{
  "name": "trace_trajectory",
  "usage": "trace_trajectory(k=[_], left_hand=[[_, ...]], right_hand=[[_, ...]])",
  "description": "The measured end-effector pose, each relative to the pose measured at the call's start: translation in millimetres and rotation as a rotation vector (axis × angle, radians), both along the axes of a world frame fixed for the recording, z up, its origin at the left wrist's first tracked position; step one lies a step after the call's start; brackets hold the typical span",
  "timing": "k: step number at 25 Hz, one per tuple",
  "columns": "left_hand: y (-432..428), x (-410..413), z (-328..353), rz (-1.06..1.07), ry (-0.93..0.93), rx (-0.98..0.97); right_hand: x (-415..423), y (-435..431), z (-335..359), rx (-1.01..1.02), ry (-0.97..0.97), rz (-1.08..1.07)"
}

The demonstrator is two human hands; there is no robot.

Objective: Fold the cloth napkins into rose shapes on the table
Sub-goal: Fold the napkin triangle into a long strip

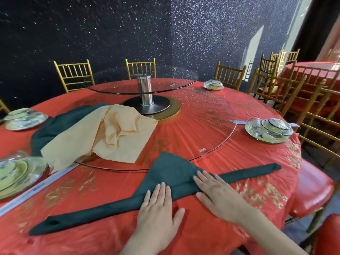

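left hand [158, 210]: fingers straight, together, flat on dark green cloth napkin's [171, 172] rolled band | right hand [217, 196]: fingers straight, slightly spread, pressing band | napkin: triangle tip beyond fingertips, on red tablecloth [211, 236]

A banquet hall: a round table [239, 162] under a red cloth carries a glass turntable [211, 126], place settings [268, 130] and gold chairs [74, 74], another red table [312, 74] far right.
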State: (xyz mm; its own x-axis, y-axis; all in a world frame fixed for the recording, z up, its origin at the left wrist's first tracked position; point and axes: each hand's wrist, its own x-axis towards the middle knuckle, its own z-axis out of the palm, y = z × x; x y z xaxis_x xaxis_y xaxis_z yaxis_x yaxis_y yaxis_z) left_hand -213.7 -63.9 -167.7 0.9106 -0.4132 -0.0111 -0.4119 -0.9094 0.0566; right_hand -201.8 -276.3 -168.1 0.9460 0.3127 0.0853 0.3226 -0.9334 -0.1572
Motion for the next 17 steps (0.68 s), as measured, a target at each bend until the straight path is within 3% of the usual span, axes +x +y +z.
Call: trace_trajectory(k=[7, 12, 14, 17], left_hand=[[21.3, 0.7, -0.2, -0.070, -0.037, -0.099], [56.1, -11.5, -4.6, 0.025, -0.087, -0.033], [69.3, -14.5, -3.6, 0.120, -0.022, -0.015], [89.7, -19.3, -6.4, 0.084, -0.034, -0.101]], right_hand=[[-1.8, 44.1, -7.8, -0.058, 0.028, 0.071], [-0.7, 41.4, -9.1, -0.006, -0.004, 0.132], [1.0, 40.6, -10.4, -0.018, -0.004, 0.131], [0.9, 40.7, -12.7, -0.014, -0.005, 0.119]])
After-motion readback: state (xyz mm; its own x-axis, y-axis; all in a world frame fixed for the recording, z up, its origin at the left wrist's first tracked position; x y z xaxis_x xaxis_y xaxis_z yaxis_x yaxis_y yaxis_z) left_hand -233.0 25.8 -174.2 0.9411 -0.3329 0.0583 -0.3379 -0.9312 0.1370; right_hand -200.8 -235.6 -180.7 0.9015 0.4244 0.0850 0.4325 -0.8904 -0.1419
